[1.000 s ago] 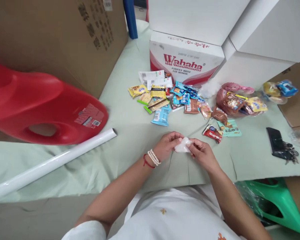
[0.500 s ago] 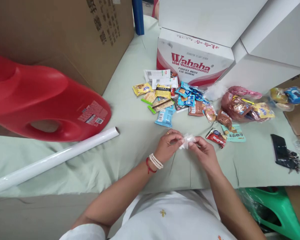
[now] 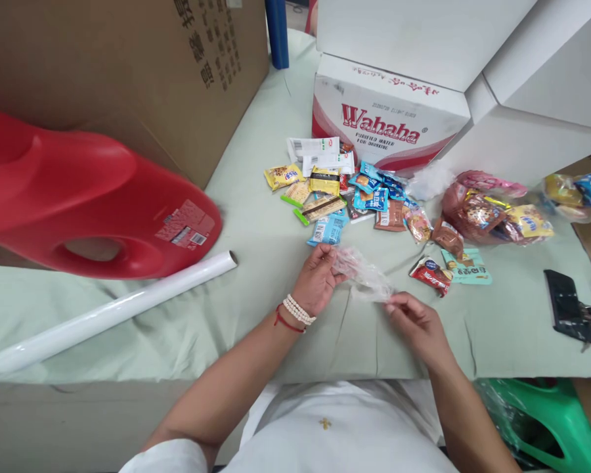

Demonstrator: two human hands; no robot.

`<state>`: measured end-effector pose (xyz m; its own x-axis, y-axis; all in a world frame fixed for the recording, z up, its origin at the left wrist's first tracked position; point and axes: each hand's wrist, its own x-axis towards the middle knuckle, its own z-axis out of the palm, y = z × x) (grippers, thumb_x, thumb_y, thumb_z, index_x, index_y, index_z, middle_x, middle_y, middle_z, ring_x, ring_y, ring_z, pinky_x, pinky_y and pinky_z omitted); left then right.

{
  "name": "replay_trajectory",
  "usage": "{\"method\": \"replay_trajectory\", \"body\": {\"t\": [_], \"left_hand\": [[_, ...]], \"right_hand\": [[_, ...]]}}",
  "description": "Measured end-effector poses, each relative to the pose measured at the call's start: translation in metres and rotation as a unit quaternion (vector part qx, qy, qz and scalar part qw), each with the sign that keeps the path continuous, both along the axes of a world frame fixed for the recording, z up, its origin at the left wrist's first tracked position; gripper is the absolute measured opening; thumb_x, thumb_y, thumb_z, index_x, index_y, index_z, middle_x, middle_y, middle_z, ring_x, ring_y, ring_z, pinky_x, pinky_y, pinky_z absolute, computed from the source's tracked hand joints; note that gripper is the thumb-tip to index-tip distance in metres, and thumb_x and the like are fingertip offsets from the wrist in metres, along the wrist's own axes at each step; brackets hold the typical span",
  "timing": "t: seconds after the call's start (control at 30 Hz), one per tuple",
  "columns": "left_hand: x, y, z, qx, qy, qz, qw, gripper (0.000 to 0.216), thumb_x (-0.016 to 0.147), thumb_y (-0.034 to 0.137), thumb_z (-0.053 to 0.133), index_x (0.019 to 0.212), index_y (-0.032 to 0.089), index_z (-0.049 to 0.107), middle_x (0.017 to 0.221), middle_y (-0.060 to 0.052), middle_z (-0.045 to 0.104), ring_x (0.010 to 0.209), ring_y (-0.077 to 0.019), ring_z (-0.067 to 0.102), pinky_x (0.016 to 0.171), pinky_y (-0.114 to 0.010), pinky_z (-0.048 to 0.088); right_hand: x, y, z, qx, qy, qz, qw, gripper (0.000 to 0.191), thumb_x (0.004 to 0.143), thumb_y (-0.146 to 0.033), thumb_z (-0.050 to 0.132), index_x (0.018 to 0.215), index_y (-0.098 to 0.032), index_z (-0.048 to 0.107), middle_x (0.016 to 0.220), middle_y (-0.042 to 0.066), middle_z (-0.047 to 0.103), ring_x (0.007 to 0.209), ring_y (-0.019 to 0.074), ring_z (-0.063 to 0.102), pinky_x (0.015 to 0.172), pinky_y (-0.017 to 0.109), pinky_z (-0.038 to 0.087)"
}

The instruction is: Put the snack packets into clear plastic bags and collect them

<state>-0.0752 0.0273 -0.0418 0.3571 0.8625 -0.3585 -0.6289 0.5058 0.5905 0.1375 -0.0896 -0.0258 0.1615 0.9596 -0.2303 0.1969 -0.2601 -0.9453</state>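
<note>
A thin clear plastic bag [image 3: 363, 274] is stretched between my two hands just above the pale green cloth. My left hand [image 3: 318, 278], with bead and red string bracelets at the wrist, pinches its upper left end. My right hand [image 3: 414, 320] pinches the lower right end. Beyond my hands lies a heap of small snack packets [image 3: 345, 194]: yellow, blue, brown and red. A blue packet [image 3: 328, 230] lies nearest my left hand.
A red plastic stool [image 3: 86, 200] lies on its side at left beside a white paper roll [image 3: 113, 309]. Behind stand a big brown carton [image 3: 128, 66], a Wahaha box [image 3: 384, 128] and white boxes [image 3: 473, 66]. A black phone with keys [image 3: 569, 305] is at right, a green stool [image 3: 546, 420] below.
The crumpled white wad held between both hands has been pulled open into a stretched clear bag. My right hand moved down and right, my left hand slightly up.
</note>
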Motion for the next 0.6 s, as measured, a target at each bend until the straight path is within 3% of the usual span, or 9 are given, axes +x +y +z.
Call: {"method": "replay_trajectory", "body": {"t": [0.1,0.17,0.23,0.3,0.43,0.53,0.6], "left_hand": [[0.001,-0.001,0.001,0.021,0.000,0.003,1.000,0.049,0.073,0.046,0.091,0.087,0.021,0.051,0.089,0.005,0.069,0.086,-0.0160,0.073,0.084,-0.037,0.062],[0.003,-0.003,0.001,0.032,-0.004,-0.003,0.999,0.049,0.071,0.046,0.092,0.086,0.021,0.053,0.087,0.006,0.068,0.085,-0.0141,0.072,0.084,-0.036,0.061],[0.003,-0.003,0.000,0.035,0.002,-0.007,0.999,0.046,0.072,0.044,0.092,0.086,0.021,0.055,0.085,0.006,0.067,0.081,-0.0122,0.070,0.081,-0.032,0.060],[0.001,-0.001,-0.001,0.038,0.014,0.002,0.999,0.042,0.074,0.042,0.090,0.087,0.021,0.056,0.086,0.004,0.068,0.079,-0.0122,0.069,0.077,-0.029,0.058],[-0.008,0.009,0.000,0.063,0.026,0.041,0.997,0.041,0.076,0.041,0.088,0.091,0.022,0.055,0.100,-0.001,0.075,0.085,-0.0173,0.073,0.080,-0.033,0.059],[-0.013,0.014,0.003,0.072,0.026,0.055,0.996,0.042,0.076,0.043,0.088,0.090,0.022,0.054,0.100,-0.001,0.076,0.082,-0.0173,0.074,0.077,-0.033,0.059],[-0.013,0.013,0.005,0.073,0.015,0.040,0.996,0.042,0.077,0.043,0.087,0.089,0.022,0.053,0.100,-0.001,0.076,0.079,-0.0172,0.074,0.075,-0.032,0.059]], "right_hand": [[-0.003,0.010,0.003,0.014,0.038,-0.143,0.989,0.038,0.094,-0.060,0.065,0.105,-0.025,0.073,0.100,0.006,0.069,0.085,0.0183,0.061,0.071,0.029,0.052],[-0.008,0.022,0.005,0.030,0.042,-0.164,0.985,0.047,0.093,-0.065,0.064,0.118,-0.027,0.068,0.117,0.008,0.068,0.101,0.0217,0.062,0.075,0.030,0.054],[-0.015,0.034,0.007,0.017,0.016,-0.117,0.993,0.055,0.085,-0.063,0.075,0.125,-0.027,0.066,0.119,0.008,0.069,0.105,0.0229,0.063,0.079,0.031,0.053],[-0.021,0.040,0.008,-0.019,-0.006,-0.054,0.998,0.053,0.077,-0.058,0.084,0.115,-0.024,0.070,0.105,0.007,0.072,0.093,0.0217,0.064,0.076,0.030,0.051],[-0.020,0.032,0.012,-0.066,0.015,0.024,0.997,0.040,0.081,-0.057,0.081,0.095,-0.020,0.074,0.082,0.003,0.068,0.070,0.0161,0.057,0.064,0.027,0.045],[-0.004,0.018,0.018,-0.063,0.007,0.081,0.995,0.037,0.086,-0.056,0.077,0.097,-0.021,0.075,0.085,0.004,0.068,0.073,0.0164,0.058,0.065,0.027,0.046],[0.009,0.013,0.023,-0.047,-0.017,0.109,0.993,0.038,0.091,-0.057,0.071,0.106,-0.023,0.076,0.099,0.007,0.071,0.083,0.0194,0.063,0.072,0.029,0.050]]}}
